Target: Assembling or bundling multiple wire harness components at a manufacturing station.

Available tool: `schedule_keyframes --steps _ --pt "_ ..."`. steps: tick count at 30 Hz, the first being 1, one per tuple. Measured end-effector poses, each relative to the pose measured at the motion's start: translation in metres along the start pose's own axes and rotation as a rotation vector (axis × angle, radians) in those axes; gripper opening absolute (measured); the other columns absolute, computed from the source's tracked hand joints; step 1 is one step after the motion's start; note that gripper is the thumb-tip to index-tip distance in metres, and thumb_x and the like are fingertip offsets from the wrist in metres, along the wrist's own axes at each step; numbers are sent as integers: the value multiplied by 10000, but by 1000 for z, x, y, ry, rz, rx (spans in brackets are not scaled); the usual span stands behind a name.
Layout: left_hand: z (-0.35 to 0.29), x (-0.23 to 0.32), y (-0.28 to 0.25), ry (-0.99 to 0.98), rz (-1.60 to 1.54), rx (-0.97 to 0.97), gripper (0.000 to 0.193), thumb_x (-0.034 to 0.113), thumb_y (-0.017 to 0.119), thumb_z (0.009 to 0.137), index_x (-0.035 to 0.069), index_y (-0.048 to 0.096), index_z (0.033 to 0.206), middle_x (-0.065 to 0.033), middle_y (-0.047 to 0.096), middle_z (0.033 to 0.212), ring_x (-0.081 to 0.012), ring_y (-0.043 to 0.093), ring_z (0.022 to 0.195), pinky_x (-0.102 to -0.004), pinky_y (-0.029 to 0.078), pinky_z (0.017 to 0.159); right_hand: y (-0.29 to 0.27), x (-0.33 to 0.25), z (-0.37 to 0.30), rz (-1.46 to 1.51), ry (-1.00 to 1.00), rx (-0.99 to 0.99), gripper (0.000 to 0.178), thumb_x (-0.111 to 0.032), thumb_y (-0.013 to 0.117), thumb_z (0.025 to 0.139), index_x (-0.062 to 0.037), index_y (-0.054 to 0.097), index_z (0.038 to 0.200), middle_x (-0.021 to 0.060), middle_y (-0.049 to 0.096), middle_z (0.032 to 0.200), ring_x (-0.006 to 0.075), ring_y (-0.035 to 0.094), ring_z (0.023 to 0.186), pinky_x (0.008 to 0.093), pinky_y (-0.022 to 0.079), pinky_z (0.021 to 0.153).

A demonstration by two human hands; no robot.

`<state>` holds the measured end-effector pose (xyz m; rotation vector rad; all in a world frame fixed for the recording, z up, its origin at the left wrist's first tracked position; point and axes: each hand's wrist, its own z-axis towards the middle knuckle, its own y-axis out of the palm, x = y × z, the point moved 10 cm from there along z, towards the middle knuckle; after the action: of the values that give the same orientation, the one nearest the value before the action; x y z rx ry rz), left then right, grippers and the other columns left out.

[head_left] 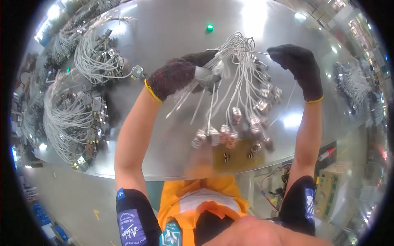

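White cables, thin and gathered into one bundle (237, 43), are held over the metal worktop (176, 24) at 1 o'clock from the centre of the view. By the left hand (176, 76), dark-gloved and set at 11 o'clock, the gathered part is gripped, its fingers curled firmly round the cables. By the right hand (297, 67), gloved alike at 2 o'clock, a single thin strand (260, 52) appears to be pinched by its end, with the fingers drawn together; the thumb's exact position cannot be told.

The bundle is judged light, limp and springy, somewhat slippery where smooth, and easily tangled; its metallic connectors (232, 140), hanging toward 6 o'clock, are probably best spared from knocks. It is best grasped at the gathered part, and loose strands are best taken singly.

Counted are: one bundle in hand, with at least ten connectors; two distinct cable heaps on the left, one at 10 o'clock (96, 59) and one at 9 o'clock (65, 119), with more blurred behind; one blurred cable heap (357, 82) between 2 and 3 o'clock; one tan plate (218, 155) at 4 o'clock.
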<state>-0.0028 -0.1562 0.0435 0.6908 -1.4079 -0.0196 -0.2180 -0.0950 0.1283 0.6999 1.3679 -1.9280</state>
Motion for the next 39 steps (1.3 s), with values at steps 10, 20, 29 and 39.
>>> schedule_keyframes --steps 10,20,29,39 --pt "-6 10 -21 -120 429 118 619 241 671 845 53 471 1400 -63 684 994 -97 610 740 -230 423 543 -7 19 1 -23 38 56 128 -123 662 863 -101 756 946 -4 669 905 61 567 691 224 450 554" --pt "-15 16 -38 -79 440 159 724 232 667 854 37 351 1475 -112 646 1114 -148 605 863 -257 467 673 -29 23 -1 -149 -107 121 148 -82 640 842 -76 755 934 9 648 782 75 533 587 223 425 497" --pt "-19 12 -52 -25 373 140 724 217 675 861 20 348 1476 -131 645 1139 -157 620 827 -270 461 597 -7 19 7 -26 -242 78 122 -70 643 849 -67 749 912 3 657 806 63 534 601 224 419 497" --pt "-35 13 -61 79 367 82 667 201 646 871 -21 386 1444 -161 560 1310 -220 593 1101 -330 532 828 16 17 25 -34 57 47 182 -201 724 841 -74 721 971 -12 642 728 71 568 641 230 463 551"
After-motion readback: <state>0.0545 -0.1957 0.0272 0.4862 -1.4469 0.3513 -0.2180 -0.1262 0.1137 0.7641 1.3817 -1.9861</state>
